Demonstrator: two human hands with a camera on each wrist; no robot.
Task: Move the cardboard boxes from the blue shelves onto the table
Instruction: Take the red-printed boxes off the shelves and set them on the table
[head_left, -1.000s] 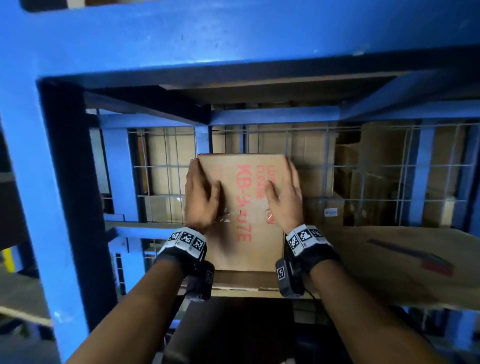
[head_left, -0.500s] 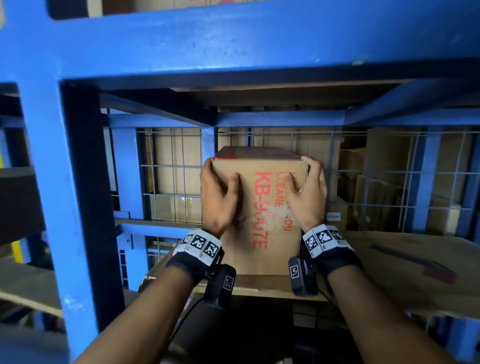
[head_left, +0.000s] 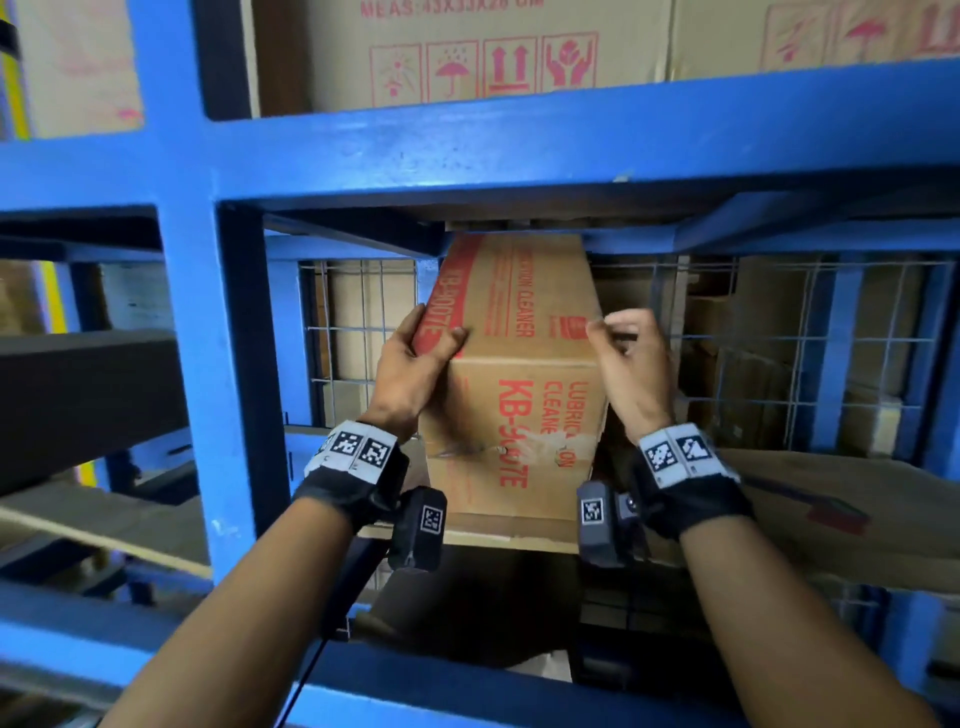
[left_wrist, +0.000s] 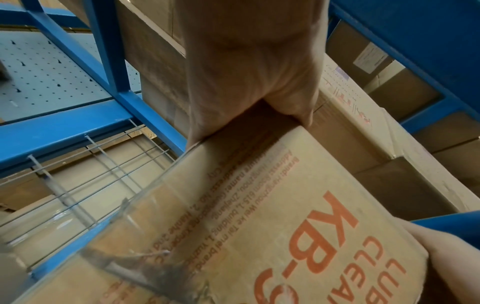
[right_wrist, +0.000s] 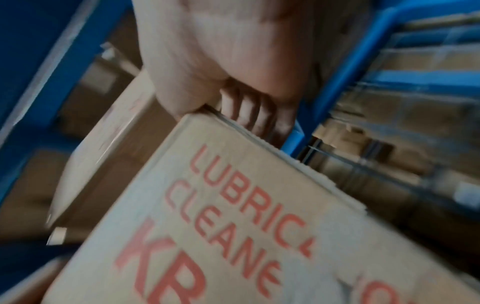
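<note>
Gripping the box's (head_left: 519, 395) upper left edge, the left hand's (head_left: 410, 369) fingers curl round it; right hand (head_left: 631, 371) hooks its fingers behind the right corner. On the shelf (head_left: 519, 150), tilted, it looks stiff, moderately heavy; hold low.

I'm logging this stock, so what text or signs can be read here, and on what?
"KB-900TE", "LUBRIC... CLEANE...": the held cardboard box, front, partly scuffed.
"...TION CLEANER", "KB-900TE": its top face.
"MEAS: 43X33X2? CM", last digit unclear, plus four handling symbols: upper-shelf box.
Address print on the held box's side, left wrist view: too blurred to read.
</note>
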